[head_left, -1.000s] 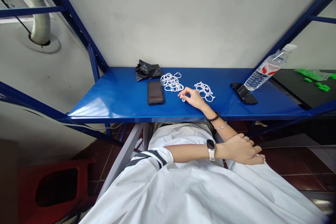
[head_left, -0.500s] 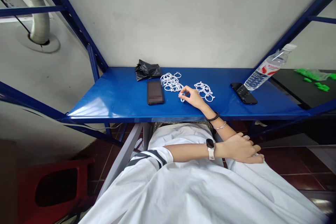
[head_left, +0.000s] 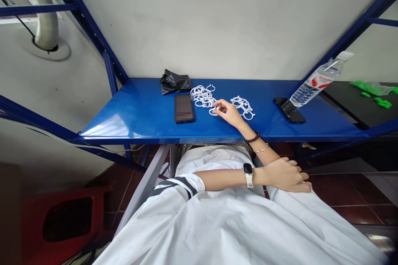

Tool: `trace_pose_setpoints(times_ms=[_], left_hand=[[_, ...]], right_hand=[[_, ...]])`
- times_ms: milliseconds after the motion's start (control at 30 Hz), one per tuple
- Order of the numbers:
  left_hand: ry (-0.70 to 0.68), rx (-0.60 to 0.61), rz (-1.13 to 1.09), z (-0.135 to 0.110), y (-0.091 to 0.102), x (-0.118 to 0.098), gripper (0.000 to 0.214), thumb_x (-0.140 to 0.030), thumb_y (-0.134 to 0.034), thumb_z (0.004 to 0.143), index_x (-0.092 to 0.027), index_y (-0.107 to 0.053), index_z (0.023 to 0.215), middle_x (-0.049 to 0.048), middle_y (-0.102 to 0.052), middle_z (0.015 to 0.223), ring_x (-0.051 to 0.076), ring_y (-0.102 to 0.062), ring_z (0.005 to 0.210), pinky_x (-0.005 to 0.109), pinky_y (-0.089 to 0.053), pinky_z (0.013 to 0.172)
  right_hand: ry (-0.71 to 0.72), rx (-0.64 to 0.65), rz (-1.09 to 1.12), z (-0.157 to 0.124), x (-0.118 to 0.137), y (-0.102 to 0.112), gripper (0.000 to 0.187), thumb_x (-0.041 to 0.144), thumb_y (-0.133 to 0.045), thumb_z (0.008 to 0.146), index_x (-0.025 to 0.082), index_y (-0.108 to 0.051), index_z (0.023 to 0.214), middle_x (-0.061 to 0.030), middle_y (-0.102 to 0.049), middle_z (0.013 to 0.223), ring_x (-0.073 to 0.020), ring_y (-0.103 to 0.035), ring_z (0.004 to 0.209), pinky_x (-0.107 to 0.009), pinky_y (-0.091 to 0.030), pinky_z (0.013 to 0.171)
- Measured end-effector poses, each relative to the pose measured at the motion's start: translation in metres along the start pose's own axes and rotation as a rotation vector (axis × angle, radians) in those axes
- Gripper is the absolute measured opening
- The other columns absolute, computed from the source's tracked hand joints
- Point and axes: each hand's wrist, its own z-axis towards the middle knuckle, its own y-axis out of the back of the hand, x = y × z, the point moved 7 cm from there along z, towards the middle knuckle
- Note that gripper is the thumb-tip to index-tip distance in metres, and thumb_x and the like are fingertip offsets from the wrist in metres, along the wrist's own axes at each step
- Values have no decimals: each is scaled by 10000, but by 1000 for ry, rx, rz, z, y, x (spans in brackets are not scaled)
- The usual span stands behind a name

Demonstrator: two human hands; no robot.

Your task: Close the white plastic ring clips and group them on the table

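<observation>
Over the blue table, my right hand (head_left: 226, 112) pinches a white plastic curtain ring (head_left: 212, 112) between thumb and fingertips. The ring is held low, near the front edge of a larger pile of similar white rings (head_left: 202, 95). A smaller group of white rings (head_left: 244, 107) lies just right of that hand. My left hand (head_left: 284, 174) crosses my body and lies over the right arm near the elbow, its fingers curled on the white right sleeve (head_left: 289, 198).
On the blue table (head_left: 143, 112) lie a black plastic bag (head_left: 175, 82), a dark tablet-like device (head_left: 184, 108) and a black phone (head_left: 290, 110). A water bottle (head_left: 317, 83) stands beside the phone. Green pieces (head_left: 382, 102) lie on a dark surface at right. A red stool (head_left: 62, 223) is lower left.
The ring in my right hand has turned and now sticks out to the left of the fingertips. My left hand stays on the right sleeve.
</observation>
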Motion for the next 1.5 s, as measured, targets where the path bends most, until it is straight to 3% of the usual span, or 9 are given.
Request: trace_pose_setpoints(times_ms=[267,500,633,1500], left_hand=[[-10,-15,18,0,-2,-1,463,-414,-371,1041,-98,-708,1008,109,-740,863,251,-703,875,371,-487,739],[-11,3,5,0,-3,0,463,-411,-369,1040,-100,-711,1023,98,-741,881,255,-698,890,374,-484,749],[-8,-7,16,0,0,0,458,-412,-376,1037,-107,-717,1017,100,-737,868,245,-698,879,361,-474,733],[-11,-23,34,0,-3,-1,450,-401,-374,1037,-114,-718,990,100,-732,847,249,-698,854,363,-465,701]], right_hand=[[6,54,148,2,-5,-4,385,470,-631,873,223,-679,1165,-37,-712,829,-205,-689,763,-388,-592,798],[27,17,108,3,-3,-2,274,436,-666,863,216,-709,1021,-35,-731,830,-186,-668,706,-351,-573,717],[67,1,33,4,3,0,231,425,-669,862,210,-715,932,-62,-747,954,-218,-688,842,-343,-564,720],[194,-77,-14,3,16,4,210,416,-695,879,217,-709,815,-48,-745,888,-208,-678,808,-359,-562,741]])
